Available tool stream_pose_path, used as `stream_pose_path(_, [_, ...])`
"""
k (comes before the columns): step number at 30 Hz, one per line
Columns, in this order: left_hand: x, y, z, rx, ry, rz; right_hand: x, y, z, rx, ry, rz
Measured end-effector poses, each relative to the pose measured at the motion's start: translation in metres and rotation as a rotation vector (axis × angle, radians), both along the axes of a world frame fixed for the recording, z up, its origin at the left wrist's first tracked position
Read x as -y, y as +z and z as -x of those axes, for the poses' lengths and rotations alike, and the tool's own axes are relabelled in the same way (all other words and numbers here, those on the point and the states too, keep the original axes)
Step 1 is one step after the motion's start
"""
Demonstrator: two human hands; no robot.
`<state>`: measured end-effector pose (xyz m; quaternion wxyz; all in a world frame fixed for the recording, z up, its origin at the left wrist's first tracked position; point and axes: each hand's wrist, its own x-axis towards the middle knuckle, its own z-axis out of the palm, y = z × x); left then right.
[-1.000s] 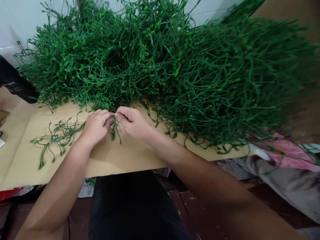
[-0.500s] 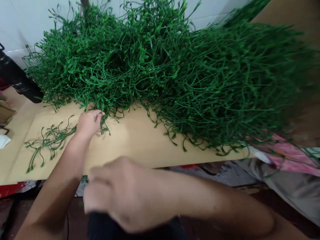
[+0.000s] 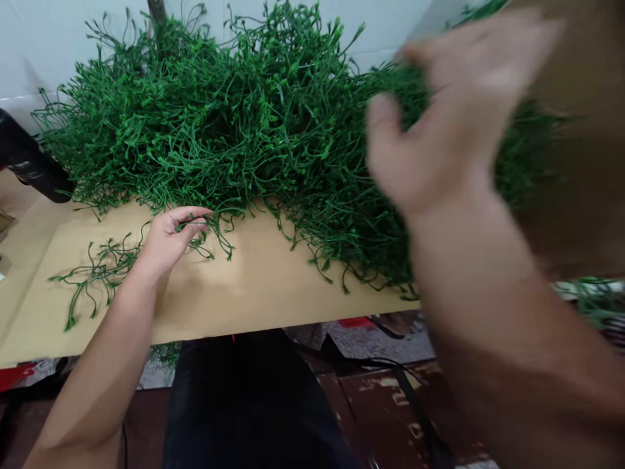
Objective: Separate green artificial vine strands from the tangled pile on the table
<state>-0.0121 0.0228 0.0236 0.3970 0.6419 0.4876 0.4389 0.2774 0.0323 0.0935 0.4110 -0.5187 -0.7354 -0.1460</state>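
Observation:
A large heap of thin green artificial plant stems (image 3: 234, 124), with small forked tips, spreads across the back of the tan board. At the heap's front edge, my left hand (image 3: 170, 236) pinches a green stem between thumb and fingers. Beside its wrist lies a small loose group of stems (image 3: 100, 267). My right hand (image 3: 449, 117) is raised over the right part of the heap, blurred by motion. Its thumb stands away from the fingers and no stem shows in it. The hand and forearm hide part of the heap.
The tan board (image 3: 273, 273) ends in a front edge above my dark-clothed legs (image 3: 234, 404). A black bottle (image 3: 32, 156) leans at the far left. Behind the heap stands a pale wall (image 3: 58, 39), and a brown cardboard panel (image 3: 581, 182) rises on the right.
My right hand has swept from low in front of me up to the right, over the heap, and its thumb is now spread. My left hand has stayed almost in place.

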Motion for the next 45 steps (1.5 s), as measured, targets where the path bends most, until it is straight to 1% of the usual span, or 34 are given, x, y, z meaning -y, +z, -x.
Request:
stream_pose_path(1, [0.0,0.0,0.0,0.009,-0.002,-0.004,0.004,-0.012,0.021,-0.007,0.016,0.059])
stream_pose_path(3, [0.001,-0.001,0.0,0.032,0.007,-0.015,0.013,-0.037,0.068,-0.039,0.237,0.252])
stream_pose_path(5, [0.001,-0.003,0.001,0.046,0.015,-0.03,0.019,-0.054,0.105,-0.103,0.394,0.396])
stream_pose_path(6, [0.0,-0.004,0.002,0.052,0.018,-0.044,0.02,-0.059,0.117,-0.145,0.442,0.457])
stream_pose_path(8, [-0.001,-0.005,0.003,0.056,0.007,-0.073,0.02,-0.063,0.129,-0.242,0.499,0.574])
stream_pose_path(10, [-0.002,-0.005,0.004,0.063,-0.004,-0.108,0.017,-0.062,0.129,-0.336,0.534,0.661])
stream_pose_path(13, [-0.003,-0.005,0.003,0.076,-0.011,-0.131,0.014,-0.063,0.125,-0.444,0.597,0.703])
stream_pose_path(16, [-0.002,-0.003,0.001,0.104,-0.021,-0.127,0.009,-0.069,0.125,-0.55,0.676,0.704])
stream_pose_path(21, [-0.001,-0.003,0.003,0.232,-0.062,-0.092,0.0,-0.084,0.129,-0.717,0.686,0.637])
stream_pose_path(26, [-0.005,-0.004,0.004,0.305,-0.118,-0.092,-0.001,-0.087,0.128,-0.743,0.76,0.688])
stream_pose_path(29, [-0.006,-0.004,0.003,0.299,-0.129,-0.089,0.003,-0.084,0.129,-0.733,0.856,0.722])
stream_pose_path(31, [-0.005,-0.003,0.002,0.296,-0.136,-0.089,0.004,-0.082,0.13,-0.77,0.908,0.748])
stream_pose_path(33, [-0.004,-0.003,0.001,0.283,-0.142,-0.087,0.006,-0.079,0.131,-0.852,0.905,0.748])
stream_pose_path(35, [-0.003,-0.004,-0.001,0.254,-0.14,-0.067,0.007,-0.077,0.132,-0.936,0.871,0.734])
stream_pose_path(39, [0.0,-0.005,-0.004,0.167,-0.121,0.006,0.009,-0.073,0.134,-1.069,0.812,0.735])
stream_pose_path(41, [0.0,-0.005,-0.005,0.12,-0.134,0.022,0.01,-0.072,0.135,-1.15,0.78,0.763])
stream_pose_path(45, [0.001,-0.003,-0.006,-0.01,-0.216,0.031,0.011,-0.069,0.134,-1.307,0.707,0.866])
